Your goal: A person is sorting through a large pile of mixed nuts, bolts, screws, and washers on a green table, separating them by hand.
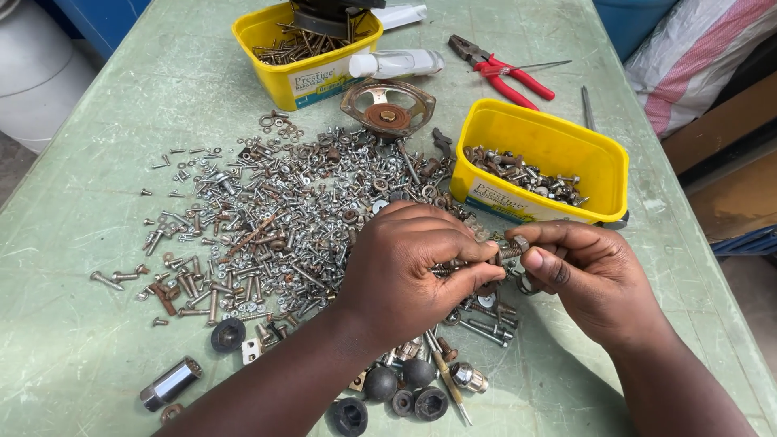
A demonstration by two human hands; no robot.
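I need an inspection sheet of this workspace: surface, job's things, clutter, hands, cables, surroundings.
Surface: green worktable, worn.
Job's things: threaded bolt held between both hands; large pile of screws, nuts and washers.
Clutter: two yellow tubs with hardware, red pliers, rusty round part, black knobs, metal socket.
Hands: left hand and right hand both grip the bolt.
Cables: nothing seen.
Surroundings: striped sack, white container.
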